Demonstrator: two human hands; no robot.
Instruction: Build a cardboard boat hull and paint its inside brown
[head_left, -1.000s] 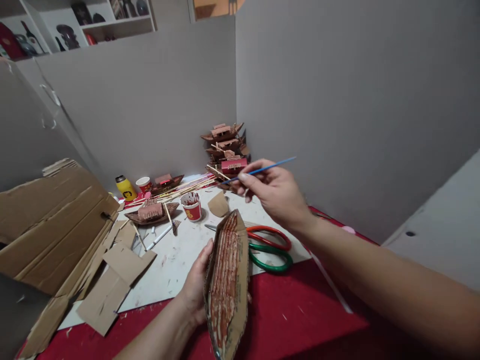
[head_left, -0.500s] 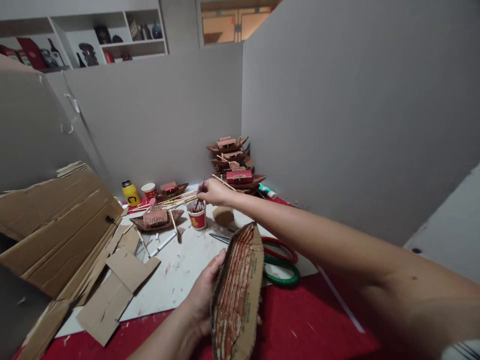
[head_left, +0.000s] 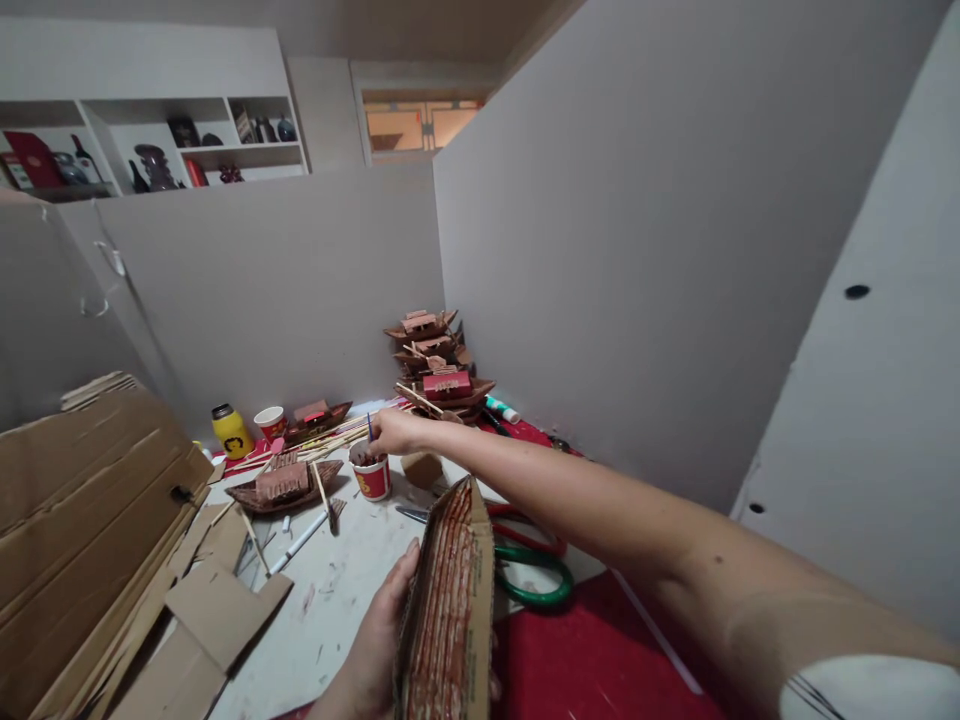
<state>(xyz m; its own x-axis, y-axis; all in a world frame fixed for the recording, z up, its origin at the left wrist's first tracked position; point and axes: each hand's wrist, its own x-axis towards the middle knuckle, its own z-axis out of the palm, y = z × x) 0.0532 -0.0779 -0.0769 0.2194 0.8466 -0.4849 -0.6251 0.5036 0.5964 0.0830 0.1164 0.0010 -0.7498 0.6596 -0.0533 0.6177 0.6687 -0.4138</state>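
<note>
My left hand (head_left: 379, 640) is closed round a cardboard boat hull (head_left: 444, 610), held upright at the bottom centre; its inside is streaked with brown-red paint. My right arm stretches out across the table. My right hand (head_left: 396, 432) pinches a thin blue paintbrush (head_left: 369, 428) whose tip is down in a small red and white paper cup (head_left: 370, 476) of dark paint.
Red and green scissors (head_left: 534, 570) lie right of the hull. A finished brown boat (head_left: 281, 485), sticks, a white pen (head_left: 300, 540), a yellow bottle (head_left: 229, 431) and a second cup (head_left: 269, 422) sit beyond. Stacked boats (head_left: 435, 365) fill the corner. Cardboard sheets (head_left: 82, 540) lie on the left.
My right hand went from holding the brush in the air near the hull to reaching out and dipping it in the paint cup. The view has tilted up.
</note>
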